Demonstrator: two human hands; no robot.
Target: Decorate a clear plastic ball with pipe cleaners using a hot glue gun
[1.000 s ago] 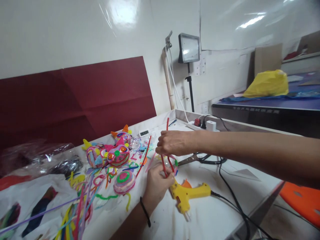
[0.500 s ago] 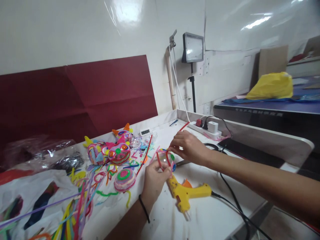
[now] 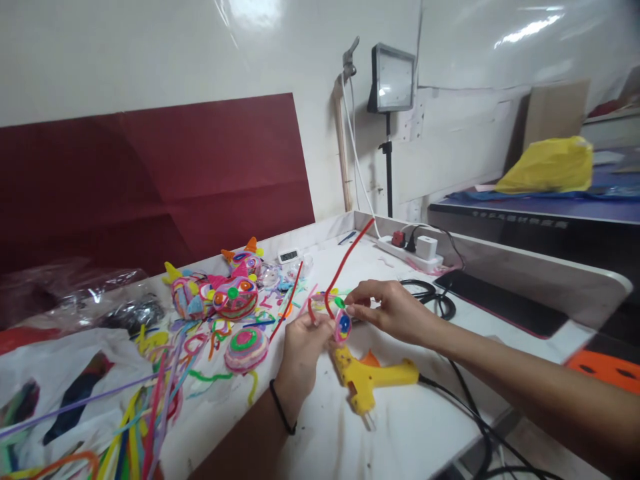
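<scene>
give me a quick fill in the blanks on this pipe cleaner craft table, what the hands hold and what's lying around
1. Both hands, left hand and right hand, hold a long ____ pipe cleaner.
2. The glue gun lying on the table is ____.
3. The left wrist wears a ____ band.
4. A white charger is plugged into the ____ by the wall.

Missing words: red; yellow; black; power strip

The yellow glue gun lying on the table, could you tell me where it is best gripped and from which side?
Grip the yellow glue gun by its handle, the stub pointing toward the near table edge, coming from above and the near side. It lies flat on its side, nozzle toward the left hand, cord trailing right, so the handle is free.
</scene>
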